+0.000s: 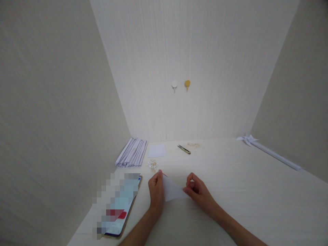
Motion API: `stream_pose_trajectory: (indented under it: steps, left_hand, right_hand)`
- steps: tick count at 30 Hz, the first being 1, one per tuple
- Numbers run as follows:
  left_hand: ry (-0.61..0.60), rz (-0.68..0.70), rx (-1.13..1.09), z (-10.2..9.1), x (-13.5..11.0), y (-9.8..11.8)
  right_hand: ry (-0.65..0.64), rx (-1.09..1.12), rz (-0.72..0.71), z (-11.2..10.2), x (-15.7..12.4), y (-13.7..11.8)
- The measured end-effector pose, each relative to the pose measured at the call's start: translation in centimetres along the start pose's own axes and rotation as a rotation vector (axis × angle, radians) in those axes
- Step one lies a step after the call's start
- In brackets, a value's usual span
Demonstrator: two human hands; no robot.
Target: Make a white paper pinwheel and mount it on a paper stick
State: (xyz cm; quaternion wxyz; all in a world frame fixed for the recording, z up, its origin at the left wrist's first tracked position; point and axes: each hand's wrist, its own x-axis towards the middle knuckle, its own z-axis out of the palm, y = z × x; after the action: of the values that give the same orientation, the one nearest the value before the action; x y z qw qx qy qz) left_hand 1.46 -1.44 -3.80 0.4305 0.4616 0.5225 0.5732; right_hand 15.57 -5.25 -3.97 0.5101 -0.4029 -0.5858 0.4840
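Observation:
A white piece of paper (173, 190) is held up above the table between my hands, its right side tapering to a corner. My left hand (156, 191) grips the paper's left edge, thumb uppermost. A thin reddish sliver shows beside that thumb, too small to name. My right hand (198, 189) has its fingers curled and its thumb at the paper's right corner; the exact pinch is partly hidden. Just beyond my left hand lies a small heap of white and tan bits (153, 165). A flat white square of paper (156, 150) rests farther back.
Rolled white paper sticks (132, 152) are stacked at the back left. Thread snips (183, 149) lie near the back wall beside scattered tan bits (193, 145). A phone (123, 208) is at left. A white paper stick with a pinwheel-like end (248, 139) lies along the right wall.

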Motion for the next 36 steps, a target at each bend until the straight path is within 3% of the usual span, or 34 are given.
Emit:
stream_pose_trajectory:
  steps: [4, 9, 14, 17, 19, 29, 36]
  left_hand:
    - [-0.041, -0.017, -0.010, 0.0, 0.3, -0.5]
    - [-0.204, -0.077, -0.057, 0.3, 0.1, -0.5]
    - [-0.387, -0.248, -0.335, 0.2, 0.0, 0.4]
    - [-0.555, -0.307, -0.377, 0.1, -0.1, 0.8]
    - [-0.602, -0.303, -0.369, 0.1, -0.2, 0.9]
    - [-0.703, -0.307, -0.414, 0.1, -0.3, 0.6]
    - [-0.642, -0.315, -0.395, 0.1, -0.2, 0.9]
  right_hand:
    - [0.017, -0.023, -0.005, -0.2, 0.0, 0.1]
    - [-0.035, -0.084, 0.005, 0.0, -0.1, 0.0]
    - [-0.004, 0.083, 0.038, -0.2, 0.3, 0.0]
    - [0.034, 0.199, 0.068, -0.5, 0.5, 0.2]
    - [0.050, 0.238, 0.070, -0.6, 0.6, 0.3]
    - [0.015, 0.228, 0.056, -0.3, 0.5, 0.2]
    - [0.008, 0.090, -0.024, 0.0, 0.1, 0.5]
